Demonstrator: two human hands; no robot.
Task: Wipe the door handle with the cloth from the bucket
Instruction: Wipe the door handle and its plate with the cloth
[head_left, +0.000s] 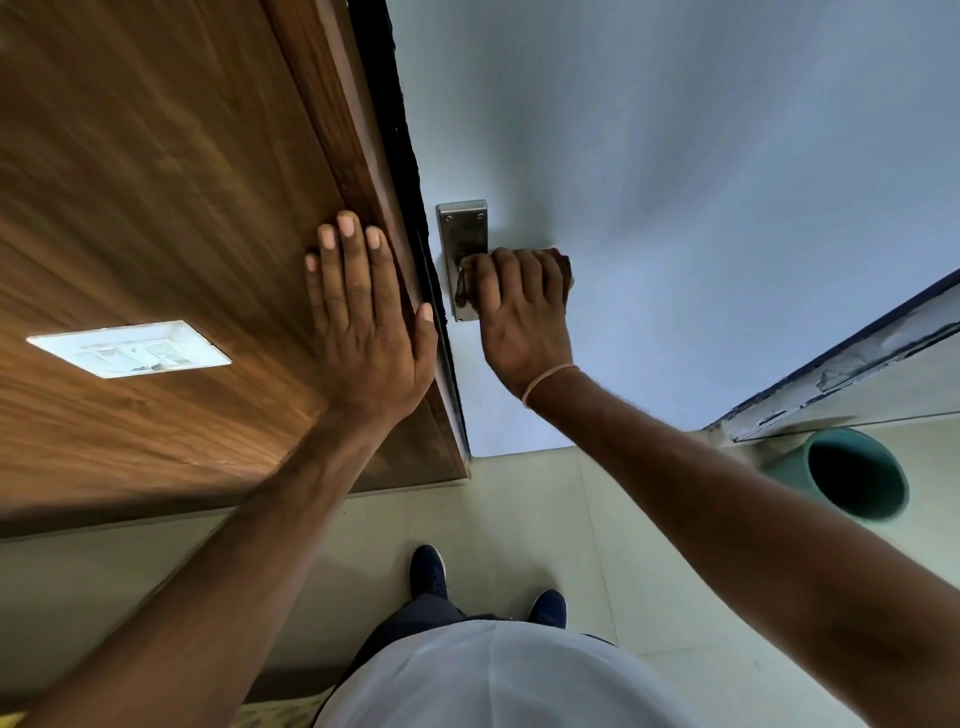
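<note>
Brushed steel forms the flat rectangular backplate (460, 228) on the smooth pale blue door (675, 182). Just below its middle, the right hand (522, 317) has its fingers (511, 270) curled tight around a dark, crumpled cloth (563, 262) wrapped over the door handle, which is hidden. Left of the backplate, the left hand (363, 322) lies flat, fingers spread, on wood-grain panelling (156, 208). Far right of it, a round teal bucket (852, 475) shows a dark interior.
</note>
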